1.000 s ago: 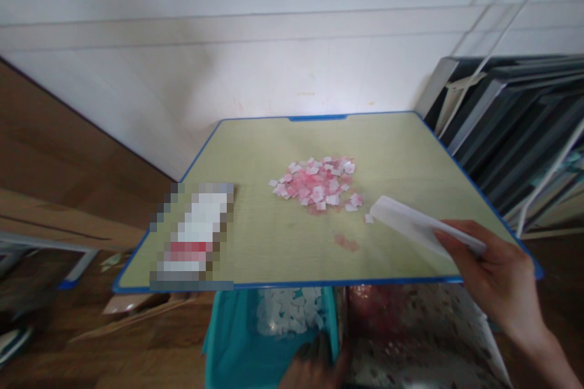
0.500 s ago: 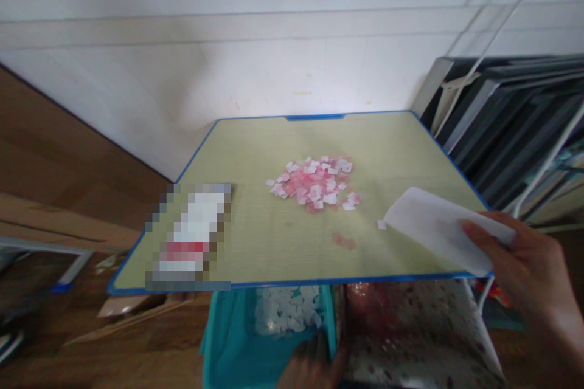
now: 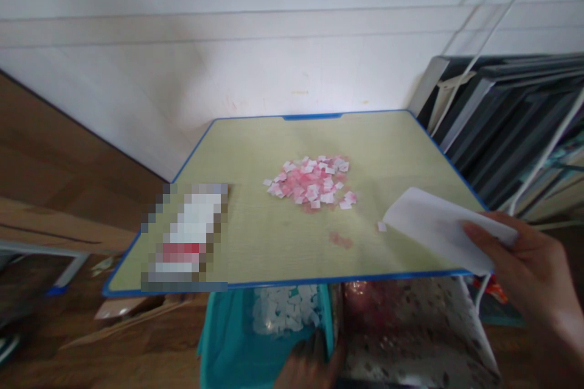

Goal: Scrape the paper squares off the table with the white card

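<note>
My right hand (image 3: 524, 279) is closed on a white card (image 3: 438, 228), held flat above the front right corner of a yellow-green table (image 3: 274, 243) with a blue rim. A heap of small pink and white paper squares (image 3: 314, 185) lies in the middle of the table, and one stray square (image 3: 381, 227) sits just left of the card. My left hand (image 3: 308, 364) is low at the frame's bottom, gripping the edge between a teal bag (image 3: 232, 346) holding white squares and a clear bag (image 3: 410, 334) with pink ones.
A blurred-out box (image 3: 187, 237) lies at the table's front left. Dark framed panels (image 3: 511, 127) lean against the wall on the right. Cardboard (image 3: 55, 219) stands at the left. A white wall runs behind the table.
My right hand has drawn the card back to the right, away from the heap, and tipped it flatter. The stray square stays on the table. My left hand has barely moved.
</note>
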Motion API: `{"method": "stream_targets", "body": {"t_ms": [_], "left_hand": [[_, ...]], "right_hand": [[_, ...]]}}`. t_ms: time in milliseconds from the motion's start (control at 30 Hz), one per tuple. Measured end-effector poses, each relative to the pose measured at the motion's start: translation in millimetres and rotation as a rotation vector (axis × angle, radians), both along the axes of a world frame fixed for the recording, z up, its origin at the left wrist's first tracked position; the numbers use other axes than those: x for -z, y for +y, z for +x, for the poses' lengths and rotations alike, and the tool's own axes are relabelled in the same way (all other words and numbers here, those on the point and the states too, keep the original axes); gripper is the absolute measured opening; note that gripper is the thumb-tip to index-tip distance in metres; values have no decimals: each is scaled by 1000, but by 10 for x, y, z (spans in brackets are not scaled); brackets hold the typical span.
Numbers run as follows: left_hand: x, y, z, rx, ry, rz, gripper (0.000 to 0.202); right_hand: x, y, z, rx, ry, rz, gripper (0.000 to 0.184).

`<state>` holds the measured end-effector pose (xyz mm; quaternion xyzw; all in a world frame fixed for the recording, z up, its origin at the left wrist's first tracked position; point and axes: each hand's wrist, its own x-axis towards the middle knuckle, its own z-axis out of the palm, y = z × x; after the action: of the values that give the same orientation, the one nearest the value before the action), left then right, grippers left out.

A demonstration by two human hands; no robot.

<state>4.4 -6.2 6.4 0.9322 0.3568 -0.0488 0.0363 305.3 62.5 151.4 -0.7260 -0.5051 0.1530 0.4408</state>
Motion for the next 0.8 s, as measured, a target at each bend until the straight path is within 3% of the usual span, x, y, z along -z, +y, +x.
{"method": "stream_targets", "body": {"t_ms": [100, 267, 467, 567, 800], "left_hand": [[7, 2, 7, -6, 5, 14, 56], [32, -4, 6, -12, -18, 22, 59], [52, -9, -2, -4, -8, 34, 53], [39, 0, 1, -14, -21, 29, 55], [9, 14, 2, 5, -13, 55, 53]], "right_hand": [[-20, 41, -8, 38, -32, -67, 19], [-48, 102, -21, 131, -253, -15, 19], [-22, 99, -52, 130, -294, 61, 18], [22, 99, -49, 37, -195, 128, 13], [90, 152, -144, -257, -140, 23, 17]]}}
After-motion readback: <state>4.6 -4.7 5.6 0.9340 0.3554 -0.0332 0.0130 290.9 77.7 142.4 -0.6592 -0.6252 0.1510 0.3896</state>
